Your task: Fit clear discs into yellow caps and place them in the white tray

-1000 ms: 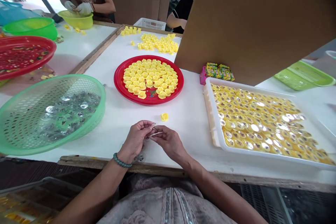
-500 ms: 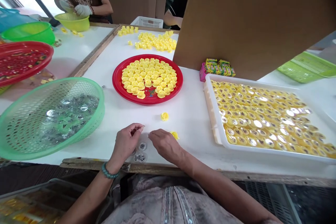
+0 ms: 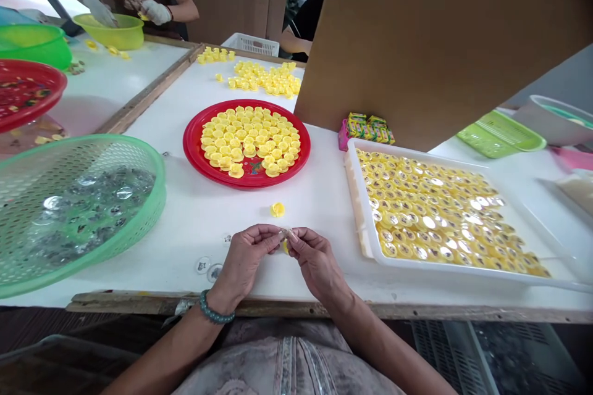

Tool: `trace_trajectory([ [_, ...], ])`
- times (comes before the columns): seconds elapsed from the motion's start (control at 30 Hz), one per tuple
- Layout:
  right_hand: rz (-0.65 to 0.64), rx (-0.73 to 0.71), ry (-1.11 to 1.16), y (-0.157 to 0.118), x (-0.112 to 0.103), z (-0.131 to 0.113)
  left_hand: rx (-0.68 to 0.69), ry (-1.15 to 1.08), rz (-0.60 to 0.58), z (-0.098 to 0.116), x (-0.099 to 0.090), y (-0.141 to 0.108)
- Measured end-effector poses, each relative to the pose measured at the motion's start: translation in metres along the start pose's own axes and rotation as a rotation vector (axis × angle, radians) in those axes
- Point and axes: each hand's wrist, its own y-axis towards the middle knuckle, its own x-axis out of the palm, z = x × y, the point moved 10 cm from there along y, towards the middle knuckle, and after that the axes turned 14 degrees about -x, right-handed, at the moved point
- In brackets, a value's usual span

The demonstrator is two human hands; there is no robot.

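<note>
My left hand (image 3: 244,260) and my right hand (image 3: 320,263) meet fingertip to fingertip over the table's front part. Both are closed in a pinch at one spot; the small thing between them is mostly hidden by the fingers. Just beneath, a yellow cup-shaped piece (image 3: 285,248) shows in part. Farther back on the table stands another yellow piece (image 3: 277,210). Left of my left hand lie clear round discs (image 3: 202,265) with dark printed pictures. A red tray (image 3: 192,157) holds many yellow cup-shaped pieces in front of my hands.
On the left is a green mesh basket (image 3: 160,188) of clear discs. To the right, a white tray (image 3: 359,222) holds rows of disc-topped yellow pieces. A cardboard panel (image 3: 417,43) stands behind it. Across the table a gloved person works at a yellow basin (image 3: 130,34).
My hands, apart before, have come together, both shifted right in view. The camera view has turned slightly right. The gloved person's hands have moved apart.
</note>
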Motion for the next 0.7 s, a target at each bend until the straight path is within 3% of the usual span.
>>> trace_trajectory([
  [0.23,-0.003,-0.045,0.073,0.001,-0.004,-0.007,0.064,0.180,0.028,0.010,0.011,-0.004],
  [0.53,-0.222,-0.071,-0.245,0.003,-0.009,-0.023,0.215,0.561,0.059,0.027,0.018,-0.013],
  [0.7,-0.313,-0.214,-0.529,0.001,-0.008,-0.043,0.367,0.764,0.049,0.037,0.034,-0.022],
])
